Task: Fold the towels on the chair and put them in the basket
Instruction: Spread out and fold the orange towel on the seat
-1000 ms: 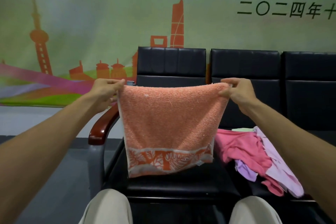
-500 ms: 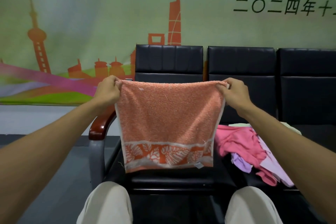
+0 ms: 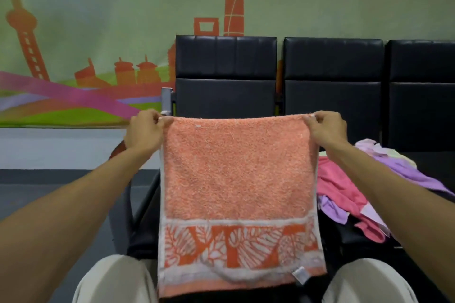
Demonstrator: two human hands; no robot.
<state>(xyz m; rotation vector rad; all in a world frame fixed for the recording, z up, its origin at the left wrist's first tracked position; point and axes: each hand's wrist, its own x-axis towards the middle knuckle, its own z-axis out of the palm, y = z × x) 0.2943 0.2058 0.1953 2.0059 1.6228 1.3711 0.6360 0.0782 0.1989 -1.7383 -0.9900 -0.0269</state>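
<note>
An orange towel point(image 3: 236, 174) with a leaf-patterned band near its lower edge hangs flat in front of me, doubled over, above the black chair seat. My left hand point(image 3: 145, 130) pinches its top left corner. My right hand point(image 3: 327, 128) pinches the top right corner. A heap of pink and purple towels point(image 3: 344, 194) lies on the seat to the right. No basket is in view.
A row of black padded chairs point(image 3: 226, 74) stands against a wall with a painted skyline. A brown wooden armrest point(image 3: 118, 152) is at the left chair's side. My knees in light trousers point(image 3: 110, 280) are at the bottom edge. Grey floor lies at left.
The towel now hangs lower in view and nearer to me, its bottom edge reaching down between my knees. Both hands keep their hold on the top corners.
</note>
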